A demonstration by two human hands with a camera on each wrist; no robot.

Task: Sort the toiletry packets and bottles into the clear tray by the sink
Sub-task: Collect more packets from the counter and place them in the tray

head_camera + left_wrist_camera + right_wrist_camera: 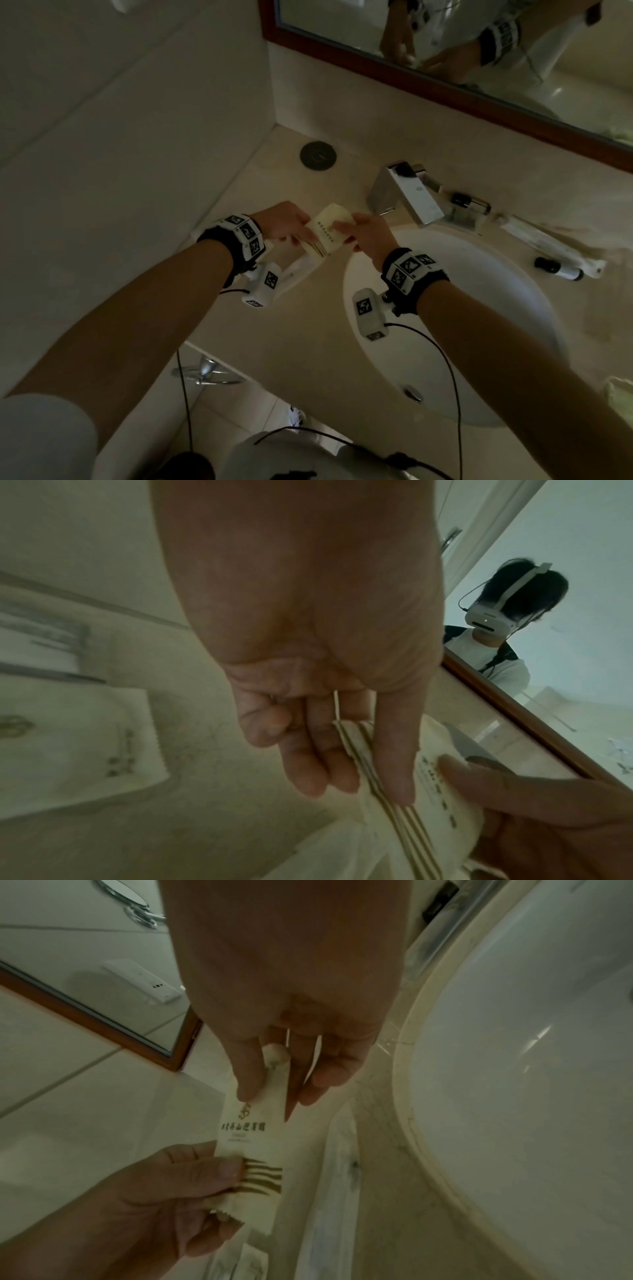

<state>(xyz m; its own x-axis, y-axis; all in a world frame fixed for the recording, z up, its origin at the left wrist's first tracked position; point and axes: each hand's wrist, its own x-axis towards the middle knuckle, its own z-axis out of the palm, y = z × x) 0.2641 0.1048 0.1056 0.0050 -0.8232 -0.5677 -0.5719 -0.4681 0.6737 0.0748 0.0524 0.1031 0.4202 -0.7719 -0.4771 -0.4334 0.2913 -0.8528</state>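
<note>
On the far left of the table (239,192), a second cream packet (78,750) lies flat, seen only from the left wrist; what looks like the edge of a clear tray (294,272) shows under the left wrist in the head view, though it is too hidden to be sure. The left hand (286,224) pinches the striped end of a cream toiletry packet (329,229), thumb on top and fingers beneath, so the printed face stays up and readable. That packet is held in the air above the table, just left of the sink (479,308), bridging the two hands. The right hand (368,233) pinches the opposite, logo end between thumb and fingers, probably to keep the limp sachet stretched flat, either for straightening or for handing it across to the left side. Behind the hands stands the chrome tap (406,195). Further right, beyond the tap, a small bottle with a dark cap (467,202) lies by a clear holder, then a long wrapped packet (541,240), and a white tube with a black cap (558,269), all waiting on the table well apart from the hands. Judging by this, sorting is at an early stage.
</note>
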